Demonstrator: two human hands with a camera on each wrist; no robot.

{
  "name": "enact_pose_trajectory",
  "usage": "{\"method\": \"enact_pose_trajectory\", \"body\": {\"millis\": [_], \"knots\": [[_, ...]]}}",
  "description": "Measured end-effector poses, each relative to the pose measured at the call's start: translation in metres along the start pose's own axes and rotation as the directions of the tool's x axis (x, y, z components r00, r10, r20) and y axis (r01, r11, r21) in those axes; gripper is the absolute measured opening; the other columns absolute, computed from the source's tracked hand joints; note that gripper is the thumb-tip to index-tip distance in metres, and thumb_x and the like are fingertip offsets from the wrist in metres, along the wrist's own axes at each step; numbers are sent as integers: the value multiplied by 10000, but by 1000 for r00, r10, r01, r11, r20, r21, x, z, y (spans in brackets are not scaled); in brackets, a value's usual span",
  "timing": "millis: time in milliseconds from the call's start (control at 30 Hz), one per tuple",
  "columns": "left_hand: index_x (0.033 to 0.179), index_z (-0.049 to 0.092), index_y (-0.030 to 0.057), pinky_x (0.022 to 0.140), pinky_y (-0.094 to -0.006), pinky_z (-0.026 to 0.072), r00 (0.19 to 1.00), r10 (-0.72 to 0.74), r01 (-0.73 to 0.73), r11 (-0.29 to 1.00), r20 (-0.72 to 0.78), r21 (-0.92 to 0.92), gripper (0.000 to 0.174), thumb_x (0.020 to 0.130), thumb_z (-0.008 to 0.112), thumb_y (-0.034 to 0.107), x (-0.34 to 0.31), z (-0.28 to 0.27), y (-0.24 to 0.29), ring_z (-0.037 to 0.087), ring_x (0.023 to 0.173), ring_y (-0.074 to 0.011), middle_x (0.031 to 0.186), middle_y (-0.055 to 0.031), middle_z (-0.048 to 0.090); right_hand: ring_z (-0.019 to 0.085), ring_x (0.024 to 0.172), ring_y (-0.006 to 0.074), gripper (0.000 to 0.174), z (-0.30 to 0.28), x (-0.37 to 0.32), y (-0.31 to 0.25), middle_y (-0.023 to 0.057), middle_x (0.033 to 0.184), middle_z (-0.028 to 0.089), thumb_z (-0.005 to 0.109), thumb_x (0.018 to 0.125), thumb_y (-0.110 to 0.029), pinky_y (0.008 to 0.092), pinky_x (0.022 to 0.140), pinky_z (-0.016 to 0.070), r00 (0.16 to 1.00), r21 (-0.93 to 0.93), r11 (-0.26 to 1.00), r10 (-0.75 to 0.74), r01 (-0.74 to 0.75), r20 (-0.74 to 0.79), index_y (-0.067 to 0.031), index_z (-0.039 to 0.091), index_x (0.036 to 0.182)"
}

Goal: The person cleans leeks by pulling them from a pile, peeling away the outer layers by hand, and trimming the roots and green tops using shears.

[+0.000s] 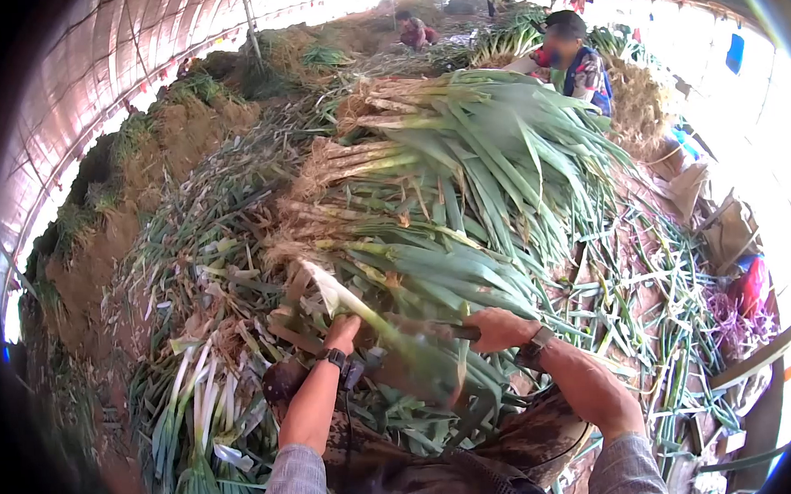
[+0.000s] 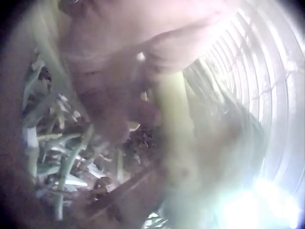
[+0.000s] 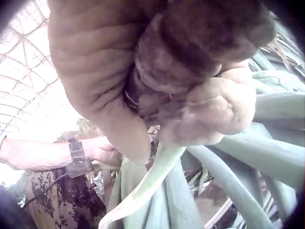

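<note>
My left hand [image 1: 342,331] grips a leek [image 1: 365,311] by its pale stem. The leek's white root end points up and forward, and its blurred green leaves run down toward my lap. In the left wrist view the thick stem [image 2: 174,107] passes just below the fingers. My right hand [image 1: 500,328] has its fingers curled round the dark handle of a knife [image 1: 465,332], whose blurred blade points left across the leek leaves. A pale strip of leaf [image 3: 159,179] hangs right below the right fingers in the right wrist view.
A long heap of leeks [image 1: 498,152], roots to the left, lies ahead. White-stemmed leeks [image 1: 208,391] lie at my left. Cut leaves [image 1: 631,306] cover the ground at right. A person [image 1: 574,63] sits beyond the heap, another person [image 1: 416,33] farther back.
</note>
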State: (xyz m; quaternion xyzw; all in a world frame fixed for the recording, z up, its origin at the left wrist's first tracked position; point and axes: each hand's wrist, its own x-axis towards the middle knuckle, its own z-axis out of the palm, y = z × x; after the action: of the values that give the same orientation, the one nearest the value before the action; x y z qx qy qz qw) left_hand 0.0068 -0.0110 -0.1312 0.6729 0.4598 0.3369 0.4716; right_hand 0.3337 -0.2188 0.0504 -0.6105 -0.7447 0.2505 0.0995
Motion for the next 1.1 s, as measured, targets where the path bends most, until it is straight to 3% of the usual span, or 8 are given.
{"method": "enact_pose_trajectory", "body": {"millis": [33,133,233,300,400,467,700,1100], "knots": [[1182,594,45,715,-351,513,918,-397,390,906,-11,-167,346,906,622,251,9,2,-3,640,922,-205,986,-95,658,656,817,359,352,-3,-1,-1,165,830,677,662,705,-243,465,734,515,999,-2,1000,17,-17,29,-70,675,1011],[1190,592,40,744,-339,501,850,-522,457,665,71,-591,352,887,636,214,-1,8,34,635,927,-221,993,-111,665,658,821,353,378,3,-2,9,161,852,683,681,707,-276,457,743,519,999,-37,999,-24,25,27,-75,679,1027],[1047,649,-7,657,-356,491,951,-200,183,979,-236,-91,277,869,646,205,2,6,30,646,803,-199,919,-121,689,653,923,353,377,3,-1,-1,160,945,687,651,696,-232,462,812,523,994,-99,993,75,-67,85,-103,689,1048],[852,683,-33,602,-369,490,951,-117,114,993,-287,-25,283,832,672,249,-8,4,76,666,639,-244,720,-116,691,650,913,360,377,-2,2,-4,167,902,685,657,691,-235,467,788,517,992,-69,994,87,-80,96,-96,692,1039],[862,674,-35,652,-399,510,947,-139,162,985,-288,58,288,815,677,249,8,-2,97,687,717,-313,766,-164,698,648,889,368,373,1,4,-5,174,881,681,651,685,-217,466,763,513,994,-72,994,85,-80,72,-93,692,1034],[886,667,-31,721,-454,518,924,158,-9,919,-349,394,321,788,686,274,34,-7,70,674,811,-390,822,-208,694,649,882,369,371,4,3,-7,174,881,681,648,684,-209,464,759,514,996,-65,996,66,-63,54,-92,690,1034],[987,622,-56,759,-496,530,924,-2,229,802,-382,551,467,776,722,347,50,-7,77,662,890,-414,931,-248,685,644,840,384,339,7,10,-13,182,844,671,632,688,-175,474,742,508,999,-56,997,46,-47,-4,-80,682,1010],[1106,520,-100,799,-482,546,931,-68,272,784,-358,558,587,747,707,325,49,-6,90,674,913,-418,958,-279,678,653,839,381,336,16,23,-4,175,847,675,633,694,-191,477,742,519,996,-153,985,84,-77,36,-84,673,1010]]}}
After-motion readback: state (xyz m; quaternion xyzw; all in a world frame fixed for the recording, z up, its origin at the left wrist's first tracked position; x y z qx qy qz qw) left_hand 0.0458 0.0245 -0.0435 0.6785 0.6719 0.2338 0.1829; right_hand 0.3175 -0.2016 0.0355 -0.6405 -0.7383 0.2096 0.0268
